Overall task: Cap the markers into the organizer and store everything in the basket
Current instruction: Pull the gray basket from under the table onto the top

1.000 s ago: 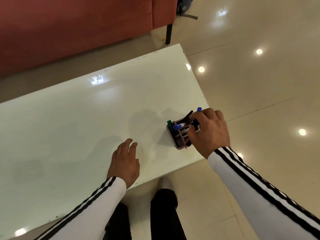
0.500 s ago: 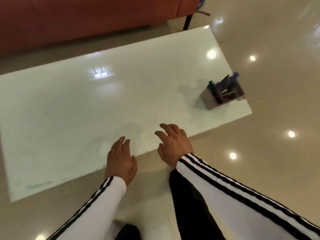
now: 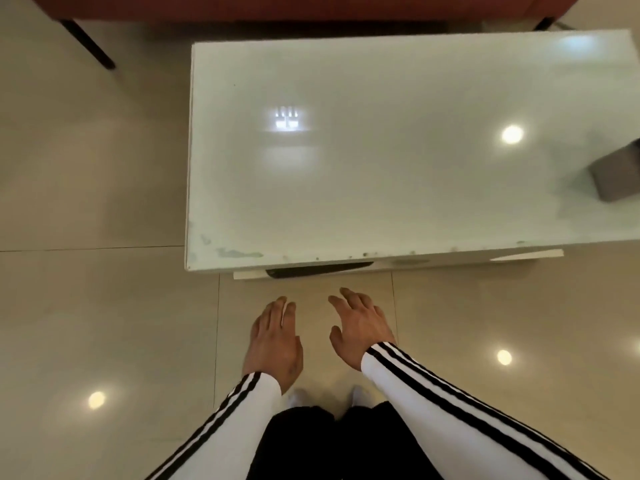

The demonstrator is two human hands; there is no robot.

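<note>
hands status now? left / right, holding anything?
Left hand: open, empty, fingers extended, above the floor short of the table.
Right hand: open, empty, fingers spread, also off the table.

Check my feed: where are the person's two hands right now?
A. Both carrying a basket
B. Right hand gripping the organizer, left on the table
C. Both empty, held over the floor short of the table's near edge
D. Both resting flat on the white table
C. The left hand and right hand are open and empty over the floor tiles, short of the table; the organizer sits untouched at the table's right.
</note>
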